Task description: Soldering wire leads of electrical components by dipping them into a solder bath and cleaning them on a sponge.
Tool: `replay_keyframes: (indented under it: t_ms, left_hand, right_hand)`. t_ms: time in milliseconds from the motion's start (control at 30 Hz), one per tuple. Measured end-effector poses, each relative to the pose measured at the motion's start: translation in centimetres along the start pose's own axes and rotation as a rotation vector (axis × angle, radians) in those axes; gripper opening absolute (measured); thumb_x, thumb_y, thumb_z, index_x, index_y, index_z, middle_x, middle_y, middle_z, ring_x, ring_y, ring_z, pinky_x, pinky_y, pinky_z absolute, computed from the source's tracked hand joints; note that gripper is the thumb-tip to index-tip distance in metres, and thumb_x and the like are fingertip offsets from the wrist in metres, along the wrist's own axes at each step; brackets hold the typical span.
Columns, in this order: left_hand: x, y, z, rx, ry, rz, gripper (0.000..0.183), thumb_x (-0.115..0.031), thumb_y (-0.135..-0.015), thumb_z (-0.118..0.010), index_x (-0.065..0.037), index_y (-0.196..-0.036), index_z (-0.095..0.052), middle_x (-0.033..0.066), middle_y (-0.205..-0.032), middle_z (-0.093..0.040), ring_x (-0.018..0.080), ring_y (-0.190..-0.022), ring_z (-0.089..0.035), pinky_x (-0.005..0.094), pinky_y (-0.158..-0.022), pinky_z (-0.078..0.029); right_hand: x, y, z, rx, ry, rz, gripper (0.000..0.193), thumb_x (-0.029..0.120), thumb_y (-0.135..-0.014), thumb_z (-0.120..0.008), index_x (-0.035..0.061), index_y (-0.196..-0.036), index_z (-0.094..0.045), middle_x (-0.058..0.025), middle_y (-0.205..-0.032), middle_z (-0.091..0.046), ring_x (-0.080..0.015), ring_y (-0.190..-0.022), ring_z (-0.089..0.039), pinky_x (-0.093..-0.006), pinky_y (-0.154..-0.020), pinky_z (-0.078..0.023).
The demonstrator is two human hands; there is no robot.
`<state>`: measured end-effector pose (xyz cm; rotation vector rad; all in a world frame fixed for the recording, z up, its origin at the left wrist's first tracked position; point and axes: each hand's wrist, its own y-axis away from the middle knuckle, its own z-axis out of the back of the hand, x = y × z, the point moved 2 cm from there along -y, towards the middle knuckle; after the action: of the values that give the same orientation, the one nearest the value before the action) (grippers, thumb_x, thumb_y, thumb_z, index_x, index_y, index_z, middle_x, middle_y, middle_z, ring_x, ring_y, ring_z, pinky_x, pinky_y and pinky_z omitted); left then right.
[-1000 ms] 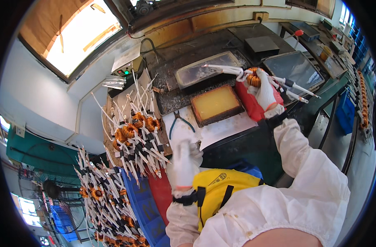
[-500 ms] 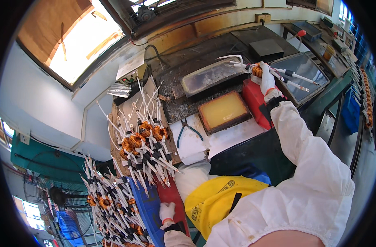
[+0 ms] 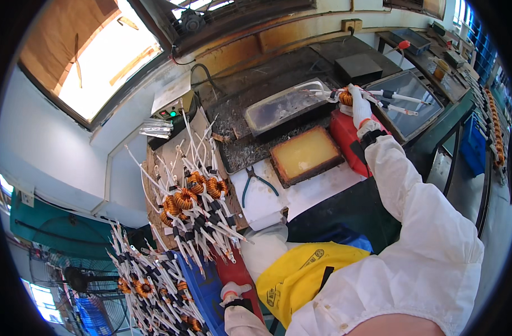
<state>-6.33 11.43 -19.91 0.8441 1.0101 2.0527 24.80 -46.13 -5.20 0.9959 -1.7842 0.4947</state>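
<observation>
My right hand (image 3: 359, 106), in a white glove, is closed on a copper-wound ring coil (image 3: 345, 97) with long white leads. Some of its leads reach left over the right end of a long metal pan (image 3: 286, 107) with a dull grey surface; others, with black sleeves, point right. Under that hand is a red container (image 3: 345, 134). Low on the left, my gloved left hand (image 3: 234, 289) is next to a red panel (image 3: 233, 267) and a blue crate (image 3: 208, 291). Its thumb sticks out and nothing shows in it; the other fingers are partly hidden.
A square pan of yellowish material (image 3: 304, 152) stands below the long pan. Pliers with teal handles (image 3: 260, 185) lie on white paper. Many wired coils (image 3: 186, 196) pile up at left, more beside the crate (image 3: 144, 288). A control box (image 3: 169, 109) shows a green light. A glass-topped tray (image 3: 407, 106) is at right.
My left hand has shifted slightly, and its thumb now sticks out to the right. The held coil has moved a little left and down in the picture, as the whole view shifted slightly.
</observation>
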Motion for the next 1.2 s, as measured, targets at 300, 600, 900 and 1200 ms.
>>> replay_keyframes:
  t_ms: [300, 600, 900, 1200]
  left_hand:
    - [0.6, -1.1, -0.7, 0.067, 0.063, 0.003, 0.061, -0.058, -0.062, -0.074, -0.003, -0.090, -0.068, 0.0100, -0.084, -0.068, 0.0295, -0.089, -0.064, 0.0517, -0.087, -0.041]
    - [0.3, -0.9, -0.6, -0.035, 0.011, 0.012, 0.063, -0.057, -0.063, -0.074, -0.003, -0.095, -0.068, 0.0115, -0.090, -0.068, 0.0298, -0.094, -0.063, 0.0509, -0.089, -0.041]
    - [0.2, 0.1, -0.1, -0.013, 0.014, -0.051, 0.055, -0.054, -0.063, -0.075, -0.001, -0.076, -0.069, 0.0109, -0.073, -0.067, 0.0257, -0.070, -0.066, 0.0392, -0.070, -0.049]
    - [0.4, -0.7, -0.8, 0.146, 0.023, 0.211, 0.057, -0.055, -0.063, -0.075, -0.001, -0.079, -0.068, 0.0117, -0.075, -0.068, 0.0262, -0.073, -0.066, 0.0388, -0.071, -0.049]
  right_hand:
    - [-0.4, -0.5, 0.0, -0.062, 0.070, -0.005, 0.031, 0.037, -0.083, -0.061, 0.0070, -0.090, -0.057, -0.0061, -0.068, -0.058, -0.0121, -0.040, -0.050, -0.0221, -0.038, -0.044]
    - [-0.8, -1.3, 1.0, -0.082, 0.112, -0.035, 0.036, 0.041, -0.081, -0.063, 0.0080, -0.094, -0.058, -0.0079, -0.074, -0.061, -0.0142, -0.046, -0.056, -0.0255, -0.046, -0.053]
    - [-0.3, -0.6, 0.0, -0.078, 0.139, -0.017, 0.037, 0.043, -0.082, -0.062, 0.0081, -0.093, -0.059, -0.0062, -0.070, -0.059, -0.0129, -0.043, -0.054, -0.0254, -0.045, -0.052]
    - [-0.2, -0.6, -0.4, -0.067, 0.188, -0.017, 0.038, 0.044, -0.081, -0.062, 0.0065, -0.087, -0.059, -0.0051, -0.065, -0.057, -0.0115, -0.040, -0.050, -0.0242, -0.040, -0.047]
